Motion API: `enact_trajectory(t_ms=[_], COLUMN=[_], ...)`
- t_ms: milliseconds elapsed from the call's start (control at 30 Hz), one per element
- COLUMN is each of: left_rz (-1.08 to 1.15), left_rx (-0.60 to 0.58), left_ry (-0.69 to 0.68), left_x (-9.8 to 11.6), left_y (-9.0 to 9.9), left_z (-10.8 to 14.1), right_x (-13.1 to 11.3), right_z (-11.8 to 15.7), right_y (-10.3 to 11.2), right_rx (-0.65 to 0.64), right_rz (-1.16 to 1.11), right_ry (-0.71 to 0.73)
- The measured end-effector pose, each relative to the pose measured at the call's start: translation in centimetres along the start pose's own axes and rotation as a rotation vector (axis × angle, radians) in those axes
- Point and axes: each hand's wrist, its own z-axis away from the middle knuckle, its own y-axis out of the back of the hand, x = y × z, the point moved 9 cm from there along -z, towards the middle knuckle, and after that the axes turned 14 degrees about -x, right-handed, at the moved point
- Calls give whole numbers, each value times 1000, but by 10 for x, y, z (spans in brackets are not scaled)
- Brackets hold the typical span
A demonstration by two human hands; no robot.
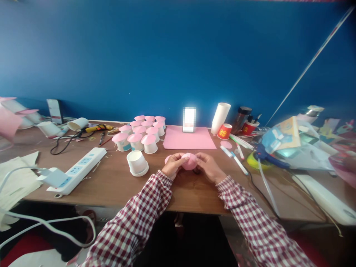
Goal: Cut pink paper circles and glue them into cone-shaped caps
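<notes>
Both my hands hold a round pink paper disc [190, 162] between them, low over the front middle of the table. My left hand [174, 165] pinches its left side, thumb on top. At its right edge the fingers of my right hand [209, 166] are closed on it. Another bit of pink paper [167, 159] pokes out behind my left hand. Left of my hands stands a white paper cup [136, 162], upside down on a white base. Beyond it are several white cups topped with pink paper caps [149, 139].
A pink paper sheet [189, 142] lies at the back under a blurred phone [189, 119]. To the left is a power strip [80, 168]; to the right are markers [239, 163], a red cup [224, 131], stacked white cups [220, 118] and a blue glue gun [271, 158] with its cord.
</notes>
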Motion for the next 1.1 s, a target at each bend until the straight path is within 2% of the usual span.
enact_trajectory(t_ms=[67, 167, 233, 300, 467, 633, 700, 767, 867, 967, 1033, 1100], left_rz=[6, 42, 75, 111, 250, 424, 454, 462, 451, 422, 408, 398], left_rx=[39, 61, 54, 62, 133, 217, 212, 208, 231, 256, 240, 208], left_ry=[-18, -73, -91, -93, -108, -158, -180, -204, -193, -145, -149, -176], left_x=[3, 10, 12, 13, 18, 26, 29, 30, 27, 22, 22, 25], left_y=[3, 5, 5, 5, 13, 28, 32, 34, 38, 40, 41, 40], left_z=[1, 1, 0, 1, 5, 9, 8, 7, 7, 7, 7, 6], right_x=[-7, -11, -10, -9, -17, -16, -19, -17, -7, 0, 2, 6], right_z=[5, 17, 21, 23, 21, 12, 9, 6, 4, 3, 4, 7], right_y=[12, 25, 24, 18, 9, 17, 27, 41, 60, 58, 56, 59], right_rx=[91, 198, 180, 141, 114, 82, 108, 127, 131, 76, 69, 123], right_rz=[207, 682, 955, 1126, 1282, 1298, 1235, 1053, 532, 7, -166, -223], right_ry=[12, -73, -140, -170, -173, -188, -145, -139, -135, -53, -23, -32])
